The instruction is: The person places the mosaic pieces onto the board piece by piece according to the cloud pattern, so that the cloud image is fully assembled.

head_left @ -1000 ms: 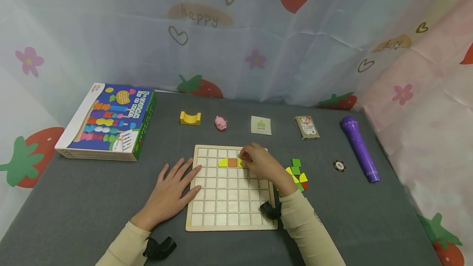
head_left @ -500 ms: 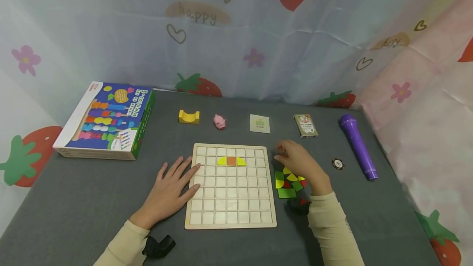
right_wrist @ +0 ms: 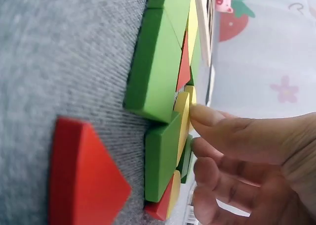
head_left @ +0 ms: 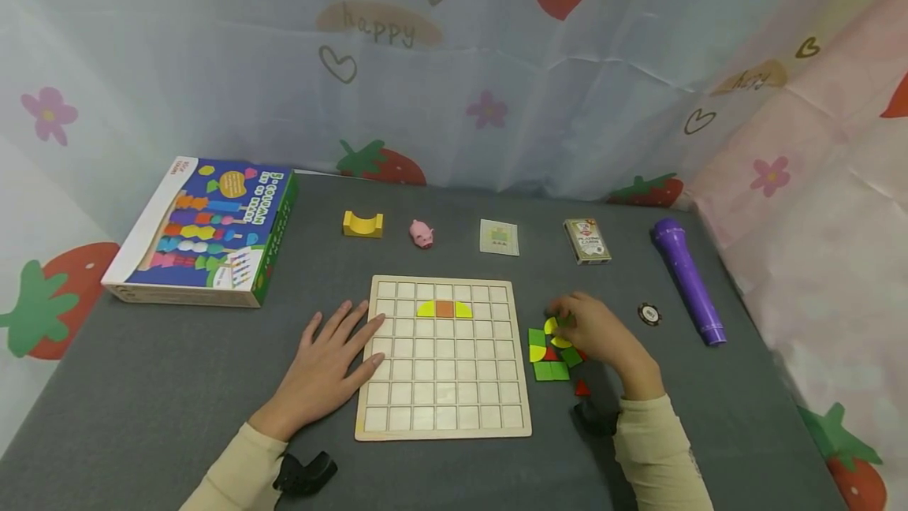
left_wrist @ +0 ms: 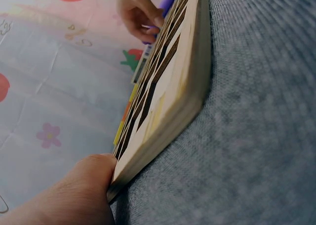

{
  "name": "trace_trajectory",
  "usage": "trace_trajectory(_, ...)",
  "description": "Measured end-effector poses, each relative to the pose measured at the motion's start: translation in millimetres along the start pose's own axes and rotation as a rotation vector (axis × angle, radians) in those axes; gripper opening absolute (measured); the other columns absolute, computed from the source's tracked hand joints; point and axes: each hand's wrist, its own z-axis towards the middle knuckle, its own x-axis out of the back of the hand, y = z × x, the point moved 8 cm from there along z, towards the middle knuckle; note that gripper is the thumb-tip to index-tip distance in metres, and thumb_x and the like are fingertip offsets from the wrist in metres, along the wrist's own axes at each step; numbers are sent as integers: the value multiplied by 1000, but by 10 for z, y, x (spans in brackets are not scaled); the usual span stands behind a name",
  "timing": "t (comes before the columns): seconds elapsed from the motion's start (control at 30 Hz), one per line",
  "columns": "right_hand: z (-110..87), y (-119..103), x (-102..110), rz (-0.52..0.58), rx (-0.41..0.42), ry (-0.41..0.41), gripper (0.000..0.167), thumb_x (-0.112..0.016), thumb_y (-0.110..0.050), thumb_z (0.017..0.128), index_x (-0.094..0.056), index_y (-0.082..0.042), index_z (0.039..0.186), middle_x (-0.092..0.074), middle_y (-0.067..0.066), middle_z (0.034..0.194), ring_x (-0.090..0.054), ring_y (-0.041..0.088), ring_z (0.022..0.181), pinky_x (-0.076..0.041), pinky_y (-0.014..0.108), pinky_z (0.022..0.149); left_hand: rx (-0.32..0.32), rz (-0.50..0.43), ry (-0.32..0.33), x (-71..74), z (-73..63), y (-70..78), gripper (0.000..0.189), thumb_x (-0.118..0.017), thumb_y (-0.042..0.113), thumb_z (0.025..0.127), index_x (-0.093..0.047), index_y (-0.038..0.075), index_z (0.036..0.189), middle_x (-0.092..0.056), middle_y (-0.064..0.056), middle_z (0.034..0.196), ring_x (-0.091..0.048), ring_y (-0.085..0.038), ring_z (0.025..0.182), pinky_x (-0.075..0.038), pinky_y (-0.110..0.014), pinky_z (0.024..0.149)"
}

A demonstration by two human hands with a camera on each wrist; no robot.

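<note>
Right hand (head_left: 599, 333) lowered to coloured blocks (head_left: 542, 371), curled, grip's hold unclear; left hand (head_left: 322, 373) splayed, touching board (head_left: 445, 393).

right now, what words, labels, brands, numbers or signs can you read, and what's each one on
"happy": hanging cloth
Another word, cloth's right: creased, unclear
"PLAYING": card pack; rest too small
Colourful box: lettering too blurred
Round chip: marking too small

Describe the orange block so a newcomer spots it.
Find the wooden board. Look along its second row from the far edge. There the orange block lies between two yellow blocks; unlike them, it is square, with no curved edge.
</note>
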Motion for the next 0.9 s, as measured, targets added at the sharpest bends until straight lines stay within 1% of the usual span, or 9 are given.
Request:
trace_trajectory(0.17,21,-6,-26,-16,4,9,21,-69,-8,88,-66,-4,108,-60,10,98,-57,23,87,-50,42,76,1,2,5,-3,2,-6,58,-52,46,96,-40,22,148,-33,-10,154,-25,-34,143,-12,-64,111)
trace_trajectory(0.4,51,-16,-45,-44,-12,26,19,-70,-13,88,-64,-5,104,-56,9,102,-55,26,93,-50,44,81,18,6,-19,-10,3,-15,59,-51,47,96,-38,24,149,-32,-9,155,-23,-32,144,-11,-63,112)
trace_trajectory(0.5,59,-26,-39,-46,-5,36,18,-71,-11,87,-62,-4,101,-57,9,101,-54,26,92,-49,44,80,17,2,-23,-5,3,-7,59,-51,47,96,-38,24,149,-32,-9,155,-23,-33,144,-11,-63,112)
trace_trajectory(0.6,67,-48,-25,-24,13,50,16,-71,-8,86,-62,-4,98,-59,9,97,-55,24,86,-49,41,75,15,-1,-24,-1,2,-1,59,-52,46,96,-38,23,149,-32,-9,155,-23,-33,144,-11,-63,112)
trace_trajectory(0.7,65,-80,-18,17,41,57,12,-69,-5,87,-63,-3,97,-62,8,93,-58,22,82,-51,38,71,15,-5,-26,0,2,1,59,-52,46,96,-38,23,149,-32,-9,155,-23,-33,144,-11,-63,112)
trace_trajectory(0.83,50,-123,-1,66,53,68,12,-65,-5,90,-67,-5,102,-65,7,96,-62,21,86,-54,37,73,17,-3,-27,1,1,-4,59,-52,47,96,-38,23,149,-32,-9,155,-23,-33,144,-11,-63,112)
trace_trajectory(0.9,46,-159,13,90,61,75,13,-63,-4,92,-67,-5,104,-66,8,98,-64,21,86,-56,35,72,16,-2,-25,1,1,-6,60,-52,47,96,-39,23,148,-32,-9,155,-23,-33,144,-11,-63,112)
